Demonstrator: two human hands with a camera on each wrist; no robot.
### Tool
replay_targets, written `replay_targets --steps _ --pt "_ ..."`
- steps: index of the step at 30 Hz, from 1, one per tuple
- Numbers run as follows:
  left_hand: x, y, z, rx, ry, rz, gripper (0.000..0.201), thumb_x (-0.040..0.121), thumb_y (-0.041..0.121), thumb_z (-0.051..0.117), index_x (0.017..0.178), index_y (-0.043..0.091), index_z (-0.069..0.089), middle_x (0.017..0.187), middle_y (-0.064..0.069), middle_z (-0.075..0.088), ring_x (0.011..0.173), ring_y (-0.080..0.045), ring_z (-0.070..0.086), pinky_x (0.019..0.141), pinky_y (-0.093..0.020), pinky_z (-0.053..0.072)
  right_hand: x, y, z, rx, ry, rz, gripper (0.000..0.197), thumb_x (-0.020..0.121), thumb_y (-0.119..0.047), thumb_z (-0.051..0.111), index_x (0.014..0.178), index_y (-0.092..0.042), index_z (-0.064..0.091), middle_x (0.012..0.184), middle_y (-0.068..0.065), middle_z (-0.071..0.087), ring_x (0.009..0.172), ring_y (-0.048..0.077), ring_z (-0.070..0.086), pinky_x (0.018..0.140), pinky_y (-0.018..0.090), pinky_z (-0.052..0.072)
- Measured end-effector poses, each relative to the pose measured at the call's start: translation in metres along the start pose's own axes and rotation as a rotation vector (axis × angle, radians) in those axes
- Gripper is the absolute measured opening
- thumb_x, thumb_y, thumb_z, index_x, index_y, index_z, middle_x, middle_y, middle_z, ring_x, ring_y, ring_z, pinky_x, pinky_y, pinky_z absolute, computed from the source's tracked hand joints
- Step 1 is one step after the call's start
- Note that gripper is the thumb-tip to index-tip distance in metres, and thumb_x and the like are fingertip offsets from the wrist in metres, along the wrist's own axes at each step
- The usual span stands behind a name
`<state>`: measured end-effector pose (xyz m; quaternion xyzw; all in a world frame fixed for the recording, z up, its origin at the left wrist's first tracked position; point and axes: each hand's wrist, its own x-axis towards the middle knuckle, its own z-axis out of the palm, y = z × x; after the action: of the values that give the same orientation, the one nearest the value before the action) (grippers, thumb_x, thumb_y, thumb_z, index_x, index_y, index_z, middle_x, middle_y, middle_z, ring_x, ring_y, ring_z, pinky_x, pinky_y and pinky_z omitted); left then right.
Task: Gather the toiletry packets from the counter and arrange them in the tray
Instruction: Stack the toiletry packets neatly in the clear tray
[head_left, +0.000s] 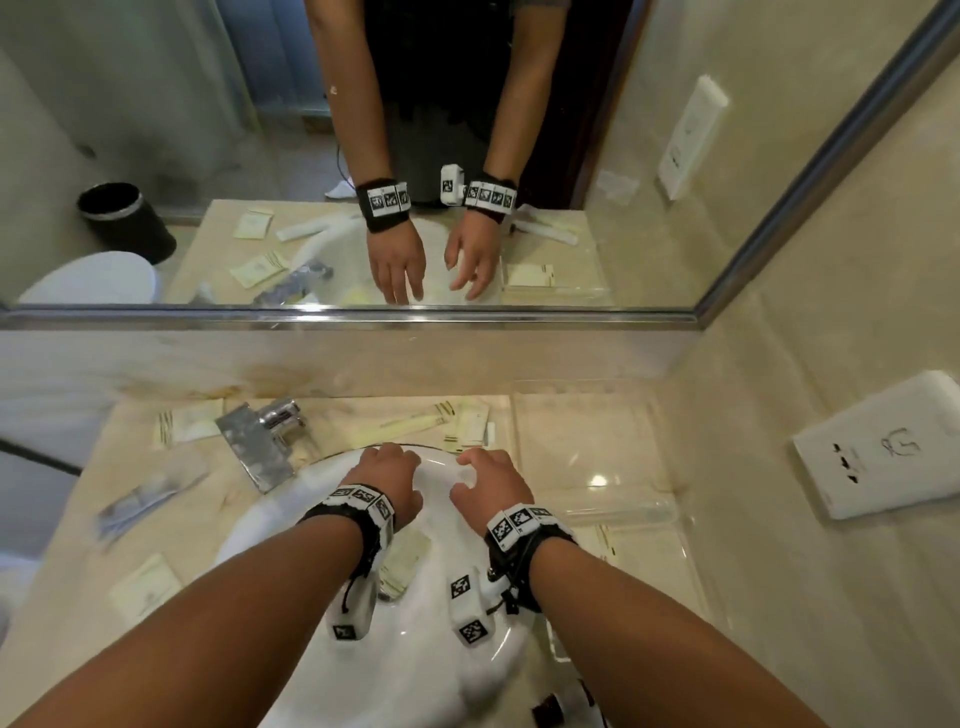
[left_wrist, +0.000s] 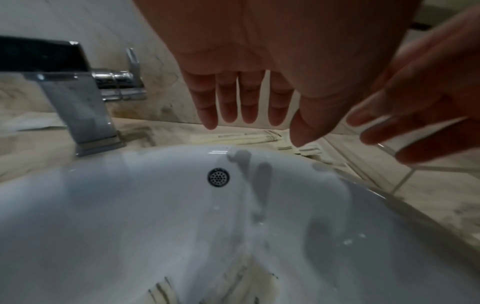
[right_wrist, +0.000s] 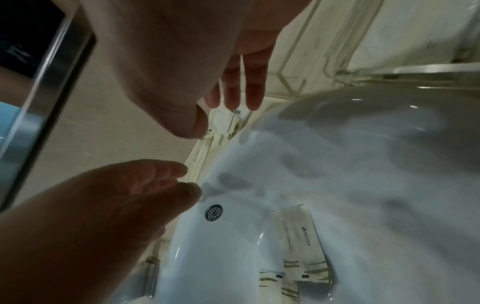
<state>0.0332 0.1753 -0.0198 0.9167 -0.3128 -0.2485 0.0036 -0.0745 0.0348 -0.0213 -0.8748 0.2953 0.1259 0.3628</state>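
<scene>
Spanning the whole width below the mirror (head_left: 363, 156), the beige marble counter (head_left: 597, 431) carries 1 white basin (head_left: 291, 545) sunk in its middle. At the counter's right end sits 1 clear tray (head_left: 623, 512) with transparent walls; what lies inside it cannot be told from the glare. 1 chrome tap (head_left: 260, 441) stands at the basin's back-left rim, and 1 round overflow drain (left_wrist: 218, 177) shows in the basin's back wall.

Both hands hang over the basin's back half, side by side and apart, holding nothing. The left hand (head_left: 392, 480) has its fingers straight and pointing down. The right hand (head_left: 493, 483) has loosely bent fingers, thumb held off from them.

Toiletry packets are scattered, cream with dark stripes at the ends. Along the back edge of the counter, behind the hands, lie 1 long sachet (head_left: 400, 422) and 1 squarer packet (head_left: 470, 426) just right of it. 1 packet (head_left: 189, 423) lies left of the tap, 1 clear-wrapped item (head_left: 145, 499) at the left edge, and 1 square packet (head_left: 145, 587) near the front-left corner. Inside the basin, under the wrists, lie at least 2 more packets (right_wrist: 301, 236), overlapping; their exact number is blurred.

1 white wall socket (head_left: 883, 457) is on the right wall.
</scene>
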Motion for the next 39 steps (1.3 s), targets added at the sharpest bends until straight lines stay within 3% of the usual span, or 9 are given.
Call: replay_targets --steps 5,10,13,17,20,26,34,37,39 --pt "0.011 -0.020 0.002 -0.051 -0.005 -0.012 0.059 0.087 0.038 0.054 0.143 0.026 0.039 0.146 -0.002 0.039 0.131 -0.027 0.036 0.101 -0.039 0.043 0.027 0.002 0.009 -0.095 -0.114 0.098 0.057 0.088 -0.035 0.056 0.144 -0.030 0.045 0.149 0.002 0.039 0.126 0.023 0.054 0.104 0.030 0.044" --pt "0.027 -0.031 0.010 -0.116 -0.021 -0.014 0.057 0.086 0.035 0.054 0.141 0.028 0.040 0.145 -0.001 0.040 0.129 -0.027 0.038 0.102 -0.039 0.042 0.064 0.001 0.013 -0.110 -0.004 0.121 0.061 0.089 -0.037 0.058 0.147 -0.027 0.043 0.151 0.005 0.037 0.134 0.027 0.046 0.111 0.036 0.040" --pt "0.038 -0.033 0.015 -0.128 -0.025 0.018 0.057 0.086 0.033 0.053 0.141 0.027 0.041 0.143 -0.003 0.041 0.127 -0.027 0.039 0.103 -0.039 0.042 0.086 -0.001 0.016 -0.158 0.065 0.152 0.070 0.090 -0.042 0.057 0.153 -0.028 0.030 0.158 0.008 0.028 0.142 0.030 0.034 0.114 0.041 0.036" --pt "0.048 -0.029 0.019 -0.141 -0.013 0.045 0.053 0.089 0.033 0.052 0.140 0.027 0.041 0.142 -0.002 0.042 0.128 -0.026 0.037 0.104 -0.038 0.041 0.102 -0.001 0.022 -0.288 0.049 0.145 0.080 0.092 -0.048 0.054 0.157 -0.032 0.011 0.163 0.009 0.012 0.147 0.032 0.018 0.115 0.044 0.032" --pt "0.055 -0.030 0.020 -0.141 0.002 0.067 0.051 0.089 0.035 0.052 0.139 0.026 0.042 0.141 -0.002 0.044 0.127 -0.026 0.038 0.107 -0.037 0.037 0.112 -0.007 0.030 -0.327 0.081 0.168 0.080 0.091 -0.049 0.056 0.156 -0.035 0.012 0.159 0.010 0.018 0.142 0.032 0.024 0.108 0.046 0.038" --pt "0.061 -0.039 0.022 -0.141 -0.013 0.055 0.050 0.090 0.034 0.051 0.138 0.026 0.044 0.142 -0.001 0.044 0.129 -0.025 0.036 0.106 -0.036 0.038 0.125 -0.005 0.030 -0.279 0.107 0.193 0.079 0.089 -0.034 0.063 0.154 -0.035 0.019 0.147 0.008 0.033 0.129 0.031 0.037 0.101 0.041 0.045" --pt "0.064 -0.036 0.022 -0.125 -0.041 0.042 0.051 0.090 0.037 0.051 0.140 0.026 0.042 0.143 -0.001 0.043 0.131 -0.026 0.034 0.107 -0.038 0.038 0.135 0.001 0.028 -0.198 0.071 0.227 0.074 0.092 -0.015 0.052 0.155 -0.036 0.020 0.135 0.012 0.047 0.118 0.031 0.055 0.096 0.040 0.051" --pt "0.065 -0.037 0.020 -0.127 -0.054 0.045 0.050 0.091 0.035 0.050 0.139 0.026 0.042 0.142 -0.002 0.043 0.130 -0.027 0.036 0.106 -0.038 0.039 0.131 0.003 0.024 -0.037 0.116 0.243 0.073 0.091 -0.011 0.053 0.153 -0.037 0.026 0.130 0.011 0.050 0.111 0.029 0.059 0.092 0.037 0.053" --pt "0.065 -0.038 0.019 -0.122 -0.056 0.048 0.048 0.091 0.035 0.050 0.138 0.025 0.042 0.140 -0.003 0.045 0.127 -0.027 0.038 0.104 -0.038 0.040 0.125 0.002 0.023 0.168 0.230 0.258 0.069 0.091 -0.012 0.056 0.151 -0.038 0.032 0.128 0.008 0.051 0.110 0.027 0.059 0.092 0.036 0.053"
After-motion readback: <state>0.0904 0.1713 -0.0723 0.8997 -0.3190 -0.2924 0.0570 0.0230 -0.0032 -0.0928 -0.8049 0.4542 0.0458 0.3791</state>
